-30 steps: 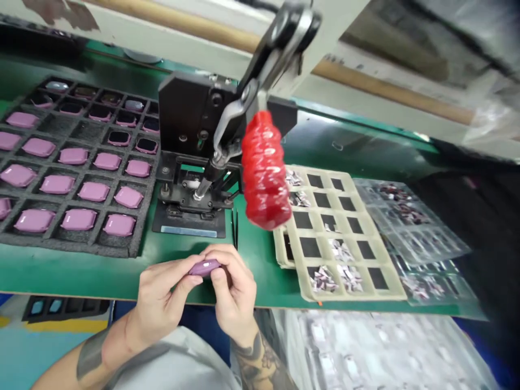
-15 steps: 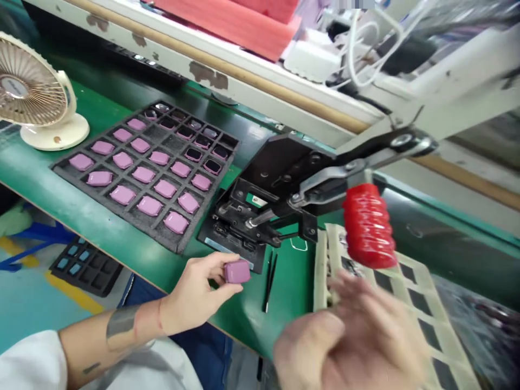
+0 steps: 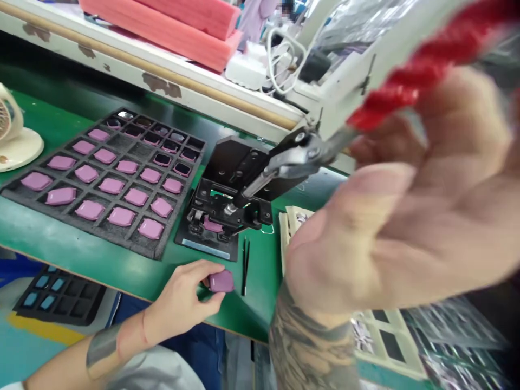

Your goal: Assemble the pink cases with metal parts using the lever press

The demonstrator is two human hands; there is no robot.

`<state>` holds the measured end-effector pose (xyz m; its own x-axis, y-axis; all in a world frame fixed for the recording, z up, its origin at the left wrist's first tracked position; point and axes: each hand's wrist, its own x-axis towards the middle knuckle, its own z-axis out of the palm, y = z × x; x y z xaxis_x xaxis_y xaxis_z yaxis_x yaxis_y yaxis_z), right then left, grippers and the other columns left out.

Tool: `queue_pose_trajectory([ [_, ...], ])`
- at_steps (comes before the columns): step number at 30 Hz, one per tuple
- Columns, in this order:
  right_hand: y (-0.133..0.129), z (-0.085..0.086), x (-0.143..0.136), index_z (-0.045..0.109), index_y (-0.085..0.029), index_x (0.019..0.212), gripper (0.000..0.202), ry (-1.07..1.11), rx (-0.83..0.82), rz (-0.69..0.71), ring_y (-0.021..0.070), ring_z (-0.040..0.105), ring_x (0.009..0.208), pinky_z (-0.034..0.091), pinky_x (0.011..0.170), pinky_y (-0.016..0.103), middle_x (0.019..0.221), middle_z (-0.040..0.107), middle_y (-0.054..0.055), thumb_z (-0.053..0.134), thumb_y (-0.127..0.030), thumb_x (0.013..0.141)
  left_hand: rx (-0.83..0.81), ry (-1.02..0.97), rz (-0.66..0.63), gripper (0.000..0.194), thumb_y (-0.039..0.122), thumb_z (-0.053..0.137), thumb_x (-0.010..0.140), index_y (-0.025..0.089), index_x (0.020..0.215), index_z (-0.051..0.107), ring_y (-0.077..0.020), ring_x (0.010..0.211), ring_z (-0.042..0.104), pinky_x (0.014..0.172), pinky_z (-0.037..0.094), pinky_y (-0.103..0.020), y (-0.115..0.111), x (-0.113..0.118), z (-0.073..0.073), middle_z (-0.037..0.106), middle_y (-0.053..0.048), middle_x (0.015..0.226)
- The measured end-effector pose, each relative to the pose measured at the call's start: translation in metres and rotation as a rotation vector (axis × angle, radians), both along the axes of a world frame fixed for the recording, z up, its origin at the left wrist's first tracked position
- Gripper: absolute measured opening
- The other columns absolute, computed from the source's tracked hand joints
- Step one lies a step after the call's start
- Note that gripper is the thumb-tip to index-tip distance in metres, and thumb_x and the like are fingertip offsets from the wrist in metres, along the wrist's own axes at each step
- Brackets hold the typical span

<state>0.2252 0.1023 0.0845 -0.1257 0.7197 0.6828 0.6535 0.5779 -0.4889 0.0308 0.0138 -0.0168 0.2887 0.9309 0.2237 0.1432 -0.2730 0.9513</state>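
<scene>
Left fingers (image 3: 212, 267) pinched a purple rounded case (image 3: 222, 281) by its edges, probably sparing its face; beyond them stood a black metal press (image 3: 247, 214), its red ridged handle (image 3: 400, 89) by right fingers (image 3: 467, 119), grip unclear

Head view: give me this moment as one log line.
left hand: holding purple case | right hand: at red handle, blurred, grip unclear | press: purple piece inside | tweezers: on green table

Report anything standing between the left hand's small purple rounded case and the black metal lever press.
Nothing visible stands between the small purple case and the black metal press; slim black tweezers lie right of that path. Another purple piece, partly hidden, sits inside the press.
</scene>
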Motion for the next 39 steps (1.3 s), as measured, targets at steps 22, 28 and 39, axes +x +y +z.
queue_pose_trajectory([
  [22, 0.002, -0.084, -0.04, 0.073, -0.008, 0.139, 0.04, -0.686, -0.459, -0.011, 0.0385, 0.076, 0.12, 0.062, 0.11, 0.054, 0.128, 0.08, 0.023, 0.056, -0.004, 0.103, 0.252, 0.021, 0.056, 0.048, 0.016, 0.075, 0.103, 0.031, 0.149, 0.07, -0.0168, 0.087, 0.066, 0.076, 0.061, -0.029, -0.004, -0.027, 0.007, 0.069, -0.008, 0.124],
  [28, -0.026, -0.082, -0.034, 0.071, -0.012, 0.141, 0.041, -0.377, -0.381, -0.038, 0.0354, 0.07, 0.132, 0.06, 0.117, 0.051, 0.137, 0.074, 0.021, 0.048, -0.005, 0.108, 0.429, 0.351, 0.148, 0.047, 0.016, 0.072, 0.108, 0.028, 0.153, 0.065, -0.0082, 0.064, 0.062, 0.068, 0.059, -0.027, 0.014, -0.064, 0.025, 0.069, -0.01, 0.136],
  [39, -0.122, -0.084, -0.027, 0.056, -0.032, 0.165, 0.056, 0.117, -0.368, -0.123, 0.024, 0.07, 0.142, 0.062, 0.12, 0.04, 0.154, 0.067, 0.011, 0.053, -0.013, 0.112, 0.333, 1.153, -0.028, 0.036, 0.024, 0.053, 0.116, 0.029, 0.138, 0.081, -0.0273, 0.08, 0.083, 0.062, 0.058, -0.035, 0.082, -0.015, 0.038, 0.08, -0.015, 0.121],
])
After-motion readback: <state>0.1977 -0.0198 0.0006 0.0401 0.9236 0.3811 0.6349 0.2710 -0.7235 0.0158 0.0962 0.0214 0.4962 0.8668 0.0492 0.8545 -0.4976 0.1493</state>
